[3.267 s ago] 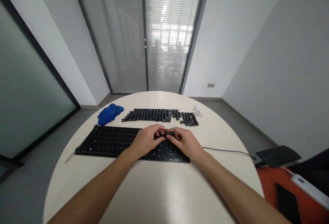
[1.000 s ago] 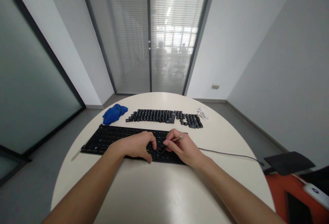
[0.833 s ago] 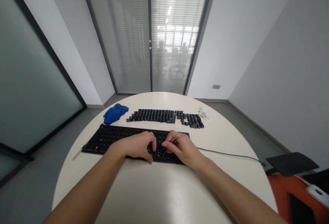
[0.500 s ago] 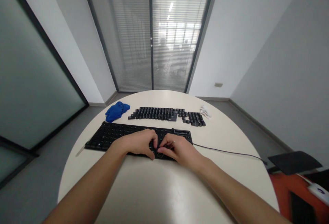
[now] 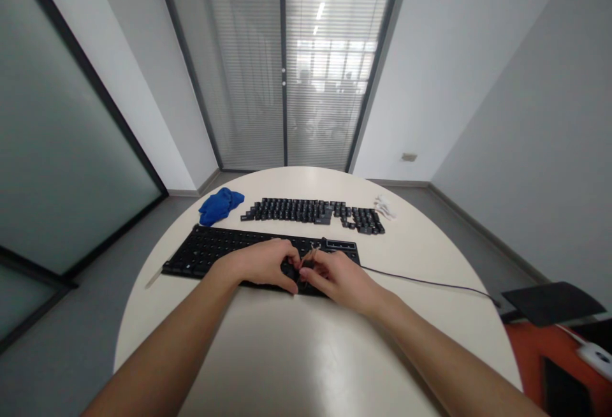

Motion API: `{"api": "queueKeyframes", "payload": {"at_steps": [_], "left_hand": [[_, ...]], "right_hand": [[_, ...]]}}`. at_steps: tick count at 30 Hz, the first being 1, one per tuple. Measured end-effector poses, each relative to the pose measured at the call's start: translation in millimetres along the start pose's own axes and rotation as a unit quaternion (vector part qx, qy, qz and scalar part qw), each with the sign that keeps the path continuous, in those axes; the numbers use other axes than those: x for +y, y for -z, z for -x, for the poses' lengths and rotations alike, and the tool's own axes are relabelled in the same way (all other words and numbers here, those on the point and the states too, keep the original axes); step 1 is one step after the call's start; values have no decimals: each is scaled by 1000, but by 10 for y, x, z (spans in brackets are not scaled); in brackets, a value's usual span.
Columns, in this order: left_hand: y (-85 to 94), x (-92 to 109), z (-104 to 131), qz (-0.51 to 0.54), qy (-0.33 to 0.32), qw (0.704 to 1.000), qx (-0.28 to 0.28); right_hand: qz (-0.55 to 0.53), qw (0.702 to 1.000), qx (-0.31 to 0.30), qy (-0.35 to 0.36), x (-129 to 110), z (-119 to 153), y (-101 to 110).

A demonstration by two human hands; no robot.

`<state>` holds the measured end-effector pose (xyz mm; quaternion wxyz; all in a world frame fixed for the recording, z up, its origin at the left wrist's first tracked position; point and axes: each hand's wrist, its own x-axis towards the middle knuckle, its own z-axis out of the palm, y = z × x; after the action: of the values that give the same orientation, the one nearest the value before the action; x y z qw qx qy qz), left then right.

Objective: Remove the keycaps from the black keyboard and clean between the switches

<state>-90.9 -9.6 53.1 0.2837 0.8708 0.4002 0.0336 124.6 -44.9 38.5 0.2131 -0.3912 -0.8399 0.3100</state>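
Head view: right hand [image 5: 345,281] grips a thin wire tool [image 5: 314,250], now tipped upward over the black keyboard [image 5: 205,252] — left hand [image 5: 261,263] curls close, its grip unclear.

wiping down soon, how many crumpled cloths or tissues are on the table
2: a blue cloth behind the left end of the keyboard, and a white cloth or tissue by the right end of the loose keycaps.
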Motion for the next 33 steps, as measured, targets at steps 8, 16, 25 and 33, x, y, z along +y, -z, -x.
{"api": "queueKeyframes", "payload": {"at_steps": [8, 16, 25, 33], "left_hand": [[-56, 1, -33, 23, -15, 1000, 2], [-58, -11, -91, 128, -3, 992, 16], [-166, -35, -246, 214, -36, 967, 133], [-228, -41, -305, 232, -31, 959, 159]], "right_hand": [[-119, 993, -3, -12, 87, -3, -37], [-215, 970, 110, -40, 270, -87, -65], [-190, 962, 193, -44, 413, -100, 76], [-280, 940, 177, -88, 460, -110, 21]]}}
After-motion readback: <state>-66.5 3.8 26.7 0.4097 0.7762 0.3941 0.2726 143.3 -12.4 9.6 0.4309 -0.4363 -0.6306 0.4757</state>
